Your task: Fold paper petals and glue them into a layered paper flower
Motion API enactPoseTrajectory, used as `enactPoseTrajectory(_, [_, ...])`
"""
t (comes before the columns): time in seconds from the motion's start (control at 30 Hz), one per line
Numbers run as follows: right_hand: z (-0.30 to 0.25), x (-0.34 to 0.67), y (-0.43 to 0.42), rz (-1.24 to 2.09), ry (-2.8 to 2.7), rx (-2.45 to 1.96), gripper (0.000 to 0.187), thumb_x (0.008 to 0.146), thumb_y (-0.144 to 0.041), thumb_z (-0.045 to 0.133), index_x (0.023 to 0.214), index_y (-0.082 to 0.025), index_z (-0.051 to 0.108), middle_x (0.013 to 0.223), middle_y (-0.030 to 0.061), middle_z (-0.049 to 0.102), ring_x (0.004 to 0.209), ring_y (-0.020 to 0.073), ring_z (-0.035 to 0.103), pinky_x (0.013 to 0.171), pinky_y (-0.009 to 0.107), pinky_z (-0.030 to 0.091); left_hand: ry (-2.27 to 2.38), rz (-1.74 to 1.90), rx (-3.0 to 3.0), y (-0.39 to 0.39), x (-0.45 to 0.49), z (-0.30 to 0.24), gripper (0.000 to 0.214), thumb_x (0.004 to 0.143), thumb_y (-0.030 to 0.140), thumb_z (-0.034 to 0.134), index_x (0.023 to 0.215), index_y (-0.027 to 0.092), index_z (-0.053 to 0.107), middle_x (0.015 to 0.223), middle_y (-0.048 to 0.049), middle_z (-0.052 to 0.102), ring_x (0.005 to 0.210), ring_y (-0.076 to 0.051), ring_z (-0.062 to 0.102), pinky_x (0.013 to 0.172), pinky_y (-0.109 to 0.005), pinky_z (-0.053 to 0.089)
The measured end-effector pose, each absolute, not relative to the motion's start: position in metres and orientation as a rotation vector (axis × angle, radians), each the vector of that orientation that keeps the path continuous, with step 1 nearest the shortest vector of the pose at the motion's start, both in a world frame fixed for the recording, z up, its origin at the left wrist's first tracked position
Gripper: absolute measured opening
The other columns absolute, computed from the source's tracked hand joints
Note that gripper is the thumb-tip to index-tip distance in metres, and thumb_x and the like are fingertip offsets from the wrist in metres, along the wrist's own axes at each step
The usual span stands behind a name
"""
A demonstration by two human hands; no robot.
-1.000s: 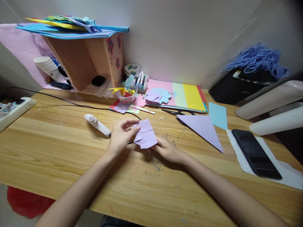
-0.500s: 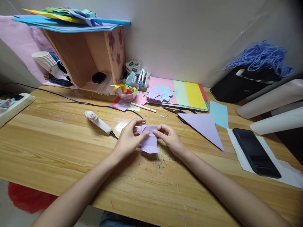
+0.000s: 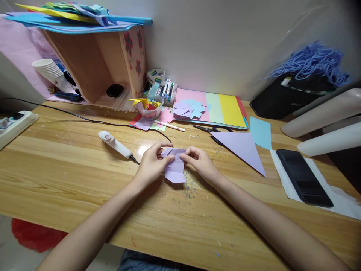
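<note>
A: Where is the folded purple paper [image 3: 175, 176] right now?

B: Between the person's two hands, near the middle of the tabletop [image 3: 84, 210]. Whether its underside touches the wood, I cannot tell

A: And how does the left hand [image 3: 150, 162] stand?

B: It grips the left side of the paper, thumb pressed flat on top, the other fingers partly hidden behind

A: The right hand [image 3: 199, 162]?

B: It pinches the upper right edge, thumb on the front face. The part nearest the person is left uncovered, with a crease running across it

A: What lies around them?

B: To the left, a white tool [image 3: 114, 144] with a black cord [image 3: 134, 160] at its end. To the right, a purple triangle [image 3: 244, 150] of paper that partly covers a pair of black scissors [image 3: 203, 129]. Just beyond the triangle is a light blue sheet [image 3: 261, 132], and further right a black phone [image 3: 304, 177] rests on white paper [image 3: 285, 183]

A: And toward the wall?

B: A stack of coloured paper [image 3: 232, 109] with cut pieces [image 3: 186, 110] on it, a clear bowl [image 3: 146, 114] of yellow and red scraps, and a marker [image 3: 170, 126] lying in front. Behind the bowl stands a roll of tape [image 3: 156, 77], beside a box [image 3: 134, 56] painted with red flowers
</note>
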State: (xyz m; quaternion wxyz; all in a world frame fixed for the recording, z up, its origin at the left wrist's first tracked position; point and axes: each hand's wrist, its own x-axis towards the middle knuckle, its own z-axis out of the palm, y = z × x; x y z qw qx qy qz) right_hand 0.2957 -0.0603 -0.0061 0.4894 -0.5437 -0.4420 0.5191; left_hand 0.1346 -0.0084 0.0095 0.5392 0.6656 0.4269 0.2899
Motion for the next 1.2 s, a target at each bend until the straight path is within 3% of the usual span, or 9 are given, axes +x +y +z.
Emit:
enactPoseTrajectory(0.3, [-0.0092, 0.2989, -0.0577, 1.271, -1.218, -1.335, 0.02, 0.072, -0.034, 0.061, 0.075, -0.016, 0.054, 0.071, -0.0005, 0.056, 0.066, 0.0123, 0.052, 0.061, 0.025, 0.039, 0.967, 0.703, 1.499, -0.0095, 0.1369, 0.0125, 0.027, 0.07, 0.022, 0.06, 0.095, 0.014, 0.056, 0.091, -0.0067, 0.063, 0.074, -0.015, 0.059, 0.058, -0.023, 0.046])
enactPoseTrajectory(0.53, [-0.0079, 0.2986, -0.0588, 1.324, -1.267, -1.354, 0.027, 0.072, -0.035, 0.061, 0.089, -0.014, 0.061, 0.086, 0.0045, 0.062, 0.076, 0.0157, 0.057, 0.068, 0.029, 0.043, 0.968, 0.71, 1.513, -0.0098, 0.1366, 0.0126, 0.031, 0.069, 0.025, 0.061, 0.098, 0.015, 0.055, 0.094, -0.0069, 0.063, 0.073, -0.015, 0.059, 0.057, -0.023, 0.047])
enactPoseTrajectory(0.9, [-0.0077, 0.3014, -0.0574, 1.442, -1.114, -1.242, 0.015, 0.074, -0.028, 0.058, 0.08, -0.015, 0.064, 0.075, 0.0021, 0.062, 0.068, 0.0126, 0.056, 0.069, 0.028, 0.045, 1.041, 0.746, 1.544, -0.0045, 0.1346, 0.013, 0.031, 0.069, 0.027, 0.061, 0.098, 0.015, 0.056, 0.091, -0.0064, 0.063, 0.069, -0.014, 0.057, 0.058, -0.024, 0.045])
enactPoseTrajectory(1.2, [-0.0027, 0.2986, -0.0614, 1.446, -1.324, -1.093, 0.037, 0.074, -0.014, 0.05, 0.111, -0.02, 0.054, 0.106, 0.0055, 0.059, 0.095, 0.015, 0.055, 0.088, 0.032, 0.041, 1.101, 1.006, 1.295, -0.0018, 0.1364, 0.0145, 0.028, 0.068, 0.03, 0.061, 0.089, 0.013, 0.055, 0.085, -0.0039, 0.061, 0.076, -0.014, 0.057, 0.068, -0.024, 0.045])
